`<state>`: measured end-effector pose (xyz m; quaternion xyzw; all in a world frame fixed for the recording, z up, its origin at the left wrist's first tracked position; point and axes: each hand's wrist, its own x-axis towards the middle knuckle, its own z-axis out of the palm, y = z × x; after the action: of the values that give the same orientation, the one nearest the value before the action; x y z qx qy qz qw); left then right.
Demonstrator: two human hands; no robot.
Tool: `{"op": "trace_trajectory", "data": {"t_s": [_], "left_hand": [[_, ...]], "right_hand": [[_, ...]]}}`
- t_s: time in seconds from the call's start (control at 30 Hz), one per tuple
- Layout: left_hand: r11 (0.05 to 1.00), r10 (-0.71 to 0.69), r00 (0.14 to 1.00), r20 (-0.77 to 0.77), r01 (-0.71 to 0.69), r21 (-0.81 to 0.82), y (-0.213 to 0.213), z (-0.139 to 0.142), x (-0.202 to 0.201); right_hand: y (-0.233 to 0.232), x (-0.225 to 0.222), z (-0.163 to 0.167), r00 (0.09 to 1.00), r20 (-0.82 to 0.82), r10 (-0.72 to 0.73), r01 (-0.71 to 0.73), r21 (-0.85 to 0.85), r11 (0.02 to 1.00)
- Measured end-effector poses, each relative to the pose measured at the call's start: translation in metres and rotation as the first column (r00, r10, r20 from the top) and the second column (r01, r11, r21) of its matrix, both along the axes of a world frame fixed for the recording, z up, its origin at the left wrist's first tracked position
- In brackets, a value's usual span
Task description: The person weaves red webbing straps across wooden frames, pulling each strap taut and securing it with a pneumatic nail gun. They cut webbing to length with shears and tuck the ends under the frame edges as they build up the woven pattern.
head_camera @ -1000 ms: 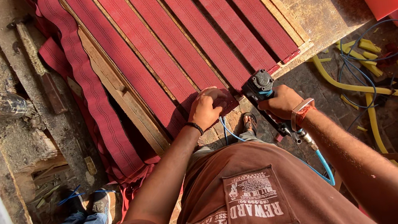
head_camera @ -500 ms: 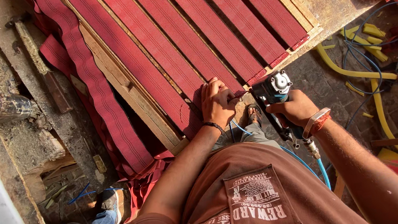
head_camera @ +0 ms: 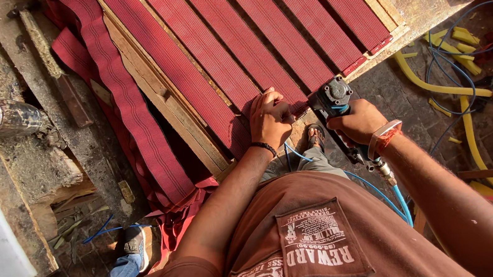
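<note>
Brick paving [head_camera: 398,95] lies under a wooden frame [head_camera: 185,124] strung with red webbing straps [head_camera: 210,49]. At the frame's near edge the left hand [head_camera: 269,120] presses flat, fingers bent, on the end of one strap. Just right of that hand, the right hand [head_camera: 357,123] is wrapped tight around a grey pneumatic stapler [head_camera: 334,97], whose head touches the frame's edge. A blue air hose [head_camera: 399,198] trails from its handle. Yellow hose [head_camera: 463,93] lies well right of the frame; another person's shoe [head_camera: 137,241] stands to its left.
</note>
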<state>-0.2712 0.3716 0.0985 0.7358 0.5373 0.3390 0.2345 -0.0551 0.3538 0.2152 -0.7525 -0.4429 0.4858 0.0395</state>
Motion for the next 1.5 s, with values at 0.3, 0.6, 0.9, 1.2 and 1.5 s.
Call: {"op": "trace_trajectory", "data": {"t_s": [0.3, 0.6, 0.9, 1.2, 1.5], "left_hand": [[0.981, -0.143, 0.978, 0.152, 0.16, -0.11, 0.0, -0.011, -0.024], [0.972, -0.231, 0.969, -0.087, 0.234, 0.028, -0.038, 0.004, -0.072], [0.991, 0.132, 0.991, 0.019, -0.132, -0.014, -0.04, -0.007, -0.056], [0.982, 0.178, 0.984, 0.029, -0.175, -0.072, -0.031, -0.005, -0.063], [0.99, 0.053, 0.995, 0.082, -0.042, -0.132, -0.032, -0.023, -0.086]], "right_hand": [[-0.011, -0.025, 0.008, 0.995, 0.078, 0.056, -0.054, -0.03, 0.998], [-0.028, -0.042, -0.001, 1.0, 0.009, -0.009, 0.009, 0.026, 1.0], [-0.039, -0.03, -0.003, 0.965, -0.254, -0.07, 0.086, 0.054, 0.995], [-0.02, -0.049, -0.018, 0.969, -0.24, 0.054, -0.049, 0.027, 0.998], [-0.021, -0.071, -0.016, 0.978, -0.022, 0.207, -0.206, 0.038, 0.978]]}}
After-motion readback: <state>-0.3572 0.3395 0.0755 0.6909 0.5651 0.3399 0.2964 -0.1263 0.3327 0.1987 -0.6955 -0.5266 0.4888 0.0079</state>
